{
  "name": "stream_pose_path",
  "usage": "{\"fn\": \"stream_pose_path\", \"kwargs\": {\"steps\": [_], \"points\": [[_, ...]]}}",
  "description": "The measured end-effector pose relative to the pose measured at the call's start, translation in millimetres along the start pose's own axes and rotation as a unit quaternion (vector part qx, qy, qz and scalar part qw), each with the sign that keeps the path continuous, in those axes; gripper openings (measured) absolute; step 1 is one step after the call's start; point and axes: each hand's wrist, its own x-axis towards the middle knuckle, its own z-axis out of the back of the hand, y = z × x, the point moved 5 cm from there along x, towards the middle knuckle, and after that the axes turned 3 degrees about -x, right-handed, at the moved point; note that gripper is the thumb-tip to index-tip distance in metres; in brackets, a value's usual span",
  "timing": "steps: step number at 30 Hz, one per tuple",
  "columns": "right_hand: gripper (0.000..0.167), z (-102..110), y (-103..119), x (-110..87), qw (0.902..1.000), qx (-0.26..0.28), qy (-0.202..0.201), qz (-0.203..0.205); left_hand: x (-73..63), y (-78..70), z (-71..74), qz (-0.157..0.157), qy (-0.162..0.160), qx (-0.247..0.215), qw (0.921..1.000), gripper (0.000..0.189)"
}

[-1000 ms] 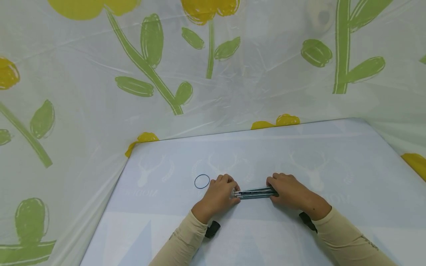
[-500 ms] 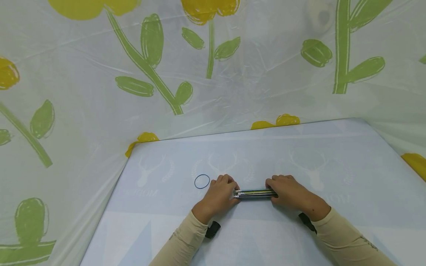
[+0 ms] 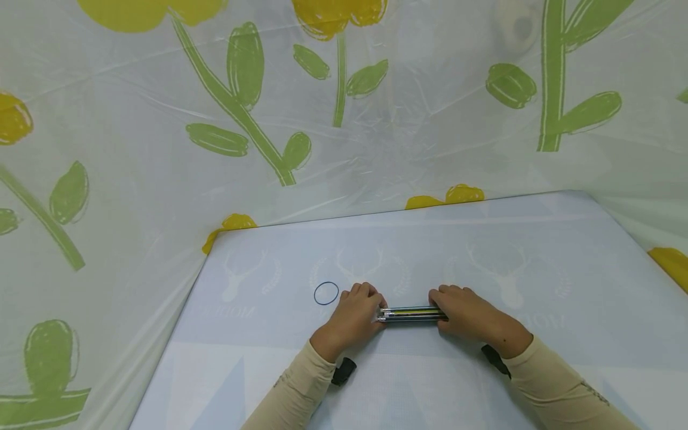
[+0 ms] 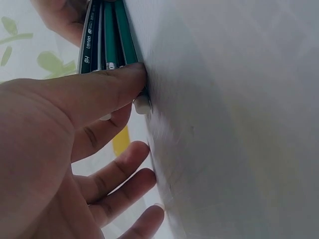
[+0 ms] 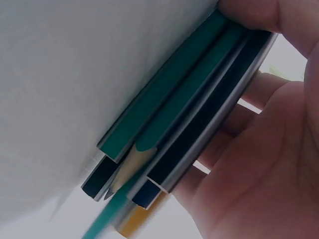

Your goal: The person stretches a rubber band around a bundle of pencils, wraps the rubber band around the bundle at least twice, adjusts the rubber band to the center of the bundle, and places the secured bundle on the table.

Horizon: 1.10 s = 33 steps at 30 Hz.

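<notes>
A bundle of several pencils (image 3: 411, 314) lies sideways between my hands, low over the table. Most are green or dark, and a yellow one shows in the middle. My left hand (image 3: 352, 313) pinches the left end with thumb and index finger; its other fingers spread loosely in the left wrist view. A pale eraser (image 4: 142, 104) sticks out below that thumb. My right hand (image 3: 470, 315) holds the right end, its thumb on the near side. In the right wrist view a sharpened pencil tip (image 5: 130, 168) sits among flat, blunt ends at uneven lengths.
The table (image 3: 269, 370) has a pale blue and white cover with faint deer prints. A thin blue ring (image 3: 326, 293) lies just left of my left hand. Behind the table hangs a white curtain (image 3: 376, 161) with flower prints.
The pencils have shifted in the grip: a yellow one now shows and they lie closer to parallel. My right hand has moved slightly nearer to me. My left hand stays almost in place.
</notes>
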Motion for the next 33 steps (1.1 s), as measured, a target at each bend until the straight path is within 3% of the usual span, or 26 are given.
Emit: {"fn": "stream_pose_path", "kwargs": {"steps": [5,15,26,33], "points": [[0.023,-1.0,-0.6,-0.1,0.9997,-0.011,-0.008,0.02,0.6,-0.7,-0.5,-0.009,-0.005,0.012,0.9999,0.025],[0.021,-3.1,0.9,-1.4,0.9996,-0.017,0.015,0.019,1.4,-2.6,-1.3,-0.017,-0.001,0.025,0.9995,0.022],[0.017,-1.3,0.5,-3.2,0.9987,0.031,0.038,0.01,1.1,-4.0,1.8,-0.037,-0.009,0.024,0.999,0.019],[0.013,-2.1,3.1,-2.5,0.9977,0.052,0.042,0.008,2.6,-4.0,3.8,-0.067,-0.008,-0.013,0.9976,0.008]]}}
